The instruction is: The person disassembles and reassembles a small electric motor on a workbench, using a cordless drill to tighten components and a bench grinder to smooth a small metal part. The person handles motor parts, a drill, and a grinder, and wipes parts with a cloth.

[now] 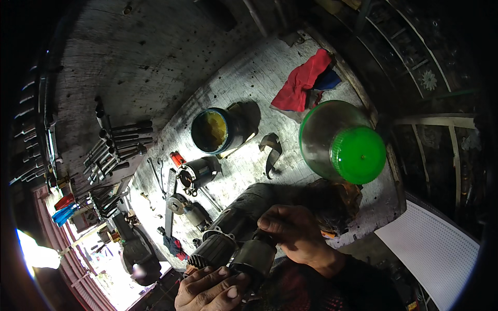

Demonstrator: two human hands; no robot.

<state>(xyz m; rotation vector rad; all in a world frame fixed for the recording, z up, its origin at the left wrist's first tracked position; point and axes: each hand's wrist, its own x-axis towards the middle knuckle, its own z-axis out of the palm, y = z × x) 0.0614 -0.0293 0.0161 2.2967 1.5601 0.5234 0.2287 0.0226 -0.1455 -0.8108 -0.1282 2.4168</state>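
Note:
A dark metal motor assembly [220, 231], apparently a starter, lies at the bench's near edge, with a grooved housing and a toothed gear at its lower end. Beside it is a metal cylinder [253, 259]. My left hand [207, 290] has its fingers curled over the lower end of the assembly and cylinder. My right hand [295, 238] grips the cylinder's upper end, thumb on top. The parts under both hands are partly hidden. A loose armature [194, 215] and a round housing [196, 173] lie to the left of them on the worn bench [171, 140].
An open tub of yellow grease [215, 129], a curved strap [272, 150], a red cloth [301, 78] and a green-lidded container [358, 153] stand or lie beyond my hands. Wrenches [114, 145] hang at left. A perforated white panel [430, 249] is at lower right.

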